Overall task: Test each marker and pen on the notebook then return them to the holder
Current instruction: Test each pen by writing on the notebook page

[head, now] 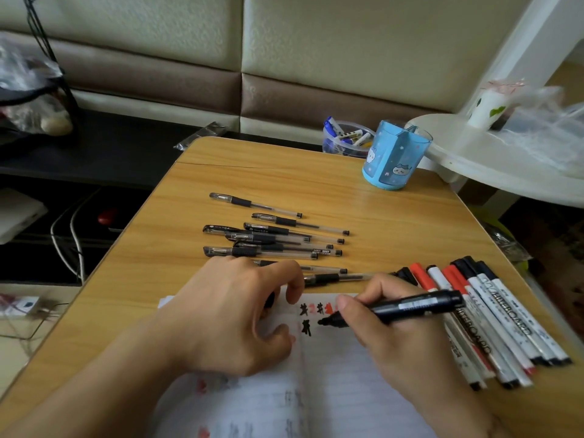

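Note:
An open lined notebook (341,374) lies at the table's near edge, with black and red test marks near its top. My right hand (392,330) grips a black marker (410,306), its tip touching the page beside a black mark. My left hand (234,311) rests on the left page with curled fingers around a small dark thing, maybe a cap. Several black gel pens (271,238) lie in the table's middle. A row of whiteboard markers (493,317) lies to the right. The blue holder (395,154) stands at the far right, with nothing showing inside.
A clear plastic tub (344,137) with small items sits behind the holder. A white round side table (493,159) with a cup and plastic bags overhangs the wooden table's (395,222) far right corner. Dark shelving and cables are to the left.

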